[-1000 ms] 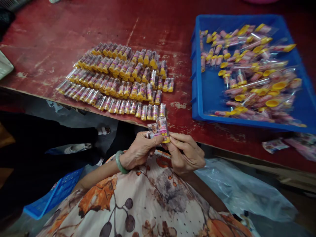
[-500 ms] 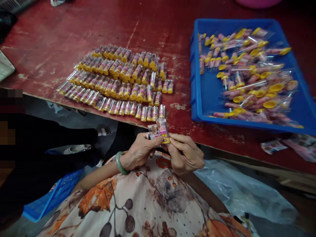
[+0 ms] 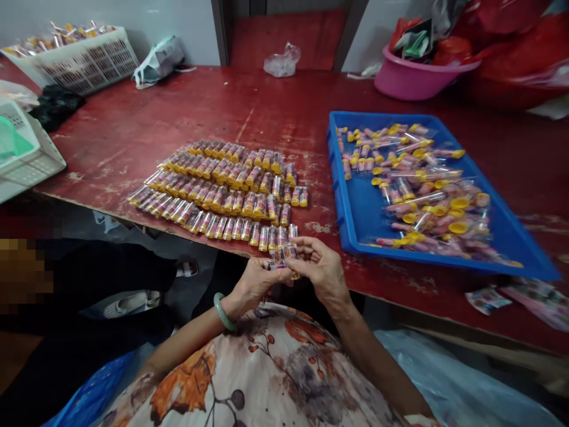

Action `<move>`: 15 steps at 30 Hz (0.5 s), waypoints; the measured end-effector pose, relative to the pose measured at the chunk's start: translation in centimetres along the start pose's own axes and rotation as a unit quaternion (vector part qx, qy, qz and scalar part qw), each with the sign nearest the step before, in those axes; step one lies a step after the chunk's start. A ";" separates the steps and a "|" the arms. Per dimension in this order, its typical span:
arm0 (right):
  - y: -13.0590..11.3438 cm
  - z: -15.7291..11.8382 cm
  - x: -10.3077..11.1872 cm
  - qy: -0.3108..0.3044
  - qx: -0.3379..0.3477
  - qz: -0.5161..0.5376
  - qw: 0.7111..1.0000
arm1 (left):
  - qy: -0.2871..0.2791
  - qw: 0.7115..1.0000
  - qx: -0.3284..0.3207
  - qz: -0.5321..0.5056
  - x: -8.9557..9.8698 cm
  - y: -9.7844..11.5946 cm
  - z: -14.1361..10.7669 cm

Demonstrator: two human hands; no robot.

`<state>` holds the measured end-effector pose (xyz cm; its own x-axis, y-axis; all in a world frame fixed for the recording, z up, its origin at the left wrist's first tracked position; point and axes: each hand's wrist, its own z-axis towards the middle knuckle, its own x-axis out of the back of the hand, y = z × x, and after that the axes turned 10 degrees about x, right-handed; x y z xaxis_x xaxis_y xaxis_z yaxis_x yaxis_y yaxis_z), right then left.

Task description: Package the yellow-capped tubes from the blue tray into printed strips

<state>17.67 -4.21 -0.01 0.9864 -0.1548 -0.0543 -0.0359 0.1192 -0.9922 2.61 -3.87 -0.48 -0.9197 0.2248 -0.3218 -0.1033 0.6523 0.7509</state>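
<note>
Near the table's front edge, my left hand [image 3: 253, 281], with a green bangle on the wrist, is closed on printed labels [image 3: 277, 257]. Against them sits a small clear tube [image 3: 290, 254] with a printed face and a yellow bottom end. My right hand [image 3: 326, 273] grips this tube, thumb in front and fingers curled behind its upper part. My left thumb lies at its lower end. Just beyond my hands, many similar tubes [image 3: 217, 198] with yellow ends lie in packed rows on the red table [image 3: 204, 107].
At the right, a blue tray [image 3: 349, 219] holds pink-and-yellow pieces in clear wrap. Loose printed wrappers [image 3: 486, 300] lie before it. Behind stand a pink basin [image 3: 413, 80] and, far left, white baskets [image 3: 89, 62]. Another person's dark-clothed legs [image 3: 120, 267] are at the left.
My view has tilted up, showing the table's back. My right hand has shifted from the tube's lower right side up around its top. The left hand keeps its hold.
</note>
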 end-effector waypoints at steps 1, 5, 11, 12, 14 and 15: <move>0.2 0.6 -0.4 0.011 -0.012 0.011 1.000 | 0.013 1.000 0.001 -0.005 0.2 0.0 0.2; 1.5 3.6 -1.2 0.100 -0.011 -0.103 0.990 | 0.063 0.992 0.005 -0.113 1.5 0.3 0.4; 3.4 6.9 -1.2 0.129 -0.014 -0.211 0.969 | 0.029 0.956 0.130 -0.262 3.2 1.0 -0.4; 3.4 7.0 -1.1 0.118 -0.022 -0.205 0.971 | 0.026 0.953 0.140 -0.267 3.3 1.1 -0.6; 3.1 6.6 -0.8 0.090 -0.042 -0.185 0.978 | 0.022 0.951 0.148 -0.269 3.4 1.3 -0.7; 3.0 6.4 -0.7 0.075 -0.051 -0.167 0.982 | 0.020 0.952 0.148 -0.268 3.5 1.3 -0.7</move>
<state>17.93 2.50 -2.21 0.9117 -0.3116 0.2677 0.2623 -0.0601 -0.9631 -1.01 -2.79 -0.24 -0.7799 -0.2211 -0.5856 -0.4552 0.8425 0.2881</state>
